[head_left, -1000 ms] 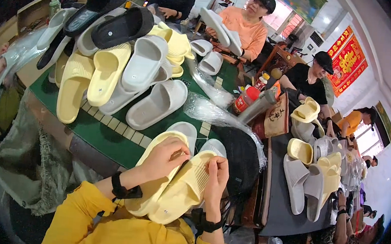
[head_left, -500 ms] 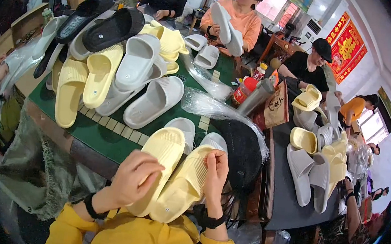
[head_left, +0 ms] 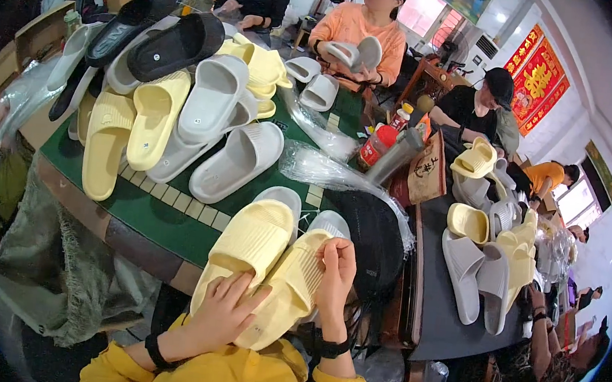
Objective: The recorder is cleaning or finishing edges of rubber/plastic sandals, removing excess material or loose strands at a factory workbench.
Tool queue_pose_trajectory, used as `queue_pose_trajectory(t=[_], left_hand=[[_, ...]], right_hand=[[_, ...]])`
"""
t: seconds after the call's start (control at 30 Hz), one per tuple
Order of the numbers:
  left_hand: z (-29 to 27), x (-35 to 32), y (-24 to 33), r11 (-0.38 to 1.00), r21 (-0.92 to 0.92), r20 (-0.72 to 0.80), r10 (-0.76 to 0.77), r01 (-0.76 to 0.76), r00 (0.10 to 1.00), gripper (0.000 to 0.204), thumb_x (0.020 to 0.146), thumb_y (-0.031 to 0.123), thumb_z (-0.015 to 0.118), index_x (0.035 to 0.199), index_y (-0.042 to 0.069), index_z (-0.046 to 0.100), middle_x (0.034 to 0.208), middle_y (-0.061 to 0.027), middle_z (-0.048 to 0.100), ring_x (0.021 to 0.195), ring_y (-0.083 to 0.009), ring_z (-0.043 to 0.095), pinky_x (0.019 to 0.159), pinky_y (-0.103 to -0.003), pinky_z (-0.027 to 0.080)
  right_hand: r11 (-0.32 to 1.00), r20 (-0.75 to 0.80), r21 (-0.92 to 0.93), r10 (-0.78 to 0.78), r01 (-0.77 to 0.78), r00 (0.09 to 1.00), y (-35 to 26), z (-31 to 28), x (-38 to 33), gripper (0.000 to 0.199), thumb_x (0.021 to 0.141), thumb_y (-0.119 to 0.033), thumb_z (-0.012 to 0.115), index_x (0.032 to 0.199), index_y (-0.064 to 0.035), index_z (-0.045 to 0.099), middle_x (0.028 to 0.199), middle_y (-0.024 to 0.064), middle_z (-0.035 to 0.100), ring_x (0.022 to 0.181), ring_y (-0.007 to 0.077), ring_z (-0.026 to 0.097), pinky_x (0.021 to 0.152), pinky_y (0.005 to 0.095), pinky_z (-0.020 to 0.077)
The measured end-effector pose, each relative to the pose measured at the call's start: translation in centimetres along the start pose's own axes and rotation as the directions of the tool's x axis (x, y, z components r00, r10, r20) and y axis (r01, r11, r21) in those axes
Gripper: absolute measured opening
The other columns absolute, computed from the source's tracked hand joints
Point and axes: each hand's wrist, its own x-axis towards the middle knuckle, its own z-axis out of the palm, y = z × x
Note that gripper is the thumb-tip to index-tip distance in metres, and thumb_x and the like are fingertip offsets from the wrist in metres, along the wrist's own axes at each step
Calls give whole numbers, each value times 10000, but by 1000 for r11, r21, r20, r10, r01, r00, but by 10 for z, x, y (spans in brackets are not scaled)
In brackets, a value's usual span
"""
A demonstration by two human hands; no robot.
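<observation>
I hold a pair of pale yellow foam slippers in front of my chest, side by side with toes pointing away. My left hand [head_left: 224, 310] grips the heel end of the left slipper [head_left: 248, 243]. My right hand [head_left: 335, 273] pinches the right slipper [head_left: 287, 292] by its outer edge. Just behind them, two white slippers [head_left: 286, 201] lie on the green table [head_left: 163, 215].
A heap of yellow, grey and black slippers [head_left: 182, 98] covers the table's far left. Crumpled clear plastic bags [head_left: 323, 167] and a red-capped bottle [head_left: 375, 145] lie at the middle. Another dark table [head_left: 442, 307] with slippers is on the right. Several people sit around.
The two yellow slippers, stacked a second ago, now sit side by side. My left hand slid from on top of them down to the left slipper's heel.
</observation>
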Motion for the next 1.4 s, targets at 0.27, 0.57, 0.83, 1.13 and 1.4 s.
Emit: queue_pose_trajectory(t=[0.27,0.57,0.83,1.13,1.4], left_hand=[[-3,5,-3,999,8,-26,36,-36,999,642,814,227,686,1426,176,499,1336,-144,487,1232,-324,456,984,-456,362],[15,15,1,999,39,-215,36,-28,976,495,819,221,677,1293,113,585,1146,-131,526,1164,-325,467,925,-475,341],[11,17,-11,996,-74,-298,16,-40,955,455,803,190,682,1238,76,615,1138,-128,546,1147,-330,496,930,-452,383],[-16,-9,-43,990,-98,-456,-133,99,880,376,786,118,682,1156,51,657,1117,-159,574,1124,-365,506,936,-470,396],[-60,-44,-111,898,-153,-729,-384,413,566,370,873,27,585,1236,-42,576,1337,-274,508,1254,-477,443,1094,-469,335]], right_hand=[[1000,60,21,6,-8,998,-9,7,-14,56,1004,-111,541,979,-61,547,863,-22,552,755,38,463,689,184,359],[995,124,-86,-37,48,992,-13,5,-27,53,982,-45,550,1019,-25,581,948,13,598,873,82,550,807,226,436],[975,-201,-164,-181,149,963,-9,-8,-42,169,980,-42,494,1133,18,534,1113,81,568,1027,152,535,968,297,411],[997,-169,-51,53,-62,984,36,-19,-51,134,987,-19,490,1092,-1,572,1028,42,586,933,122,546,874,261,433],[984,7,-149,94,-92,996,35,-30,-49,92,983,-74,551,1009,-15,617,961,17,613,861,102,571,795,239,434]])
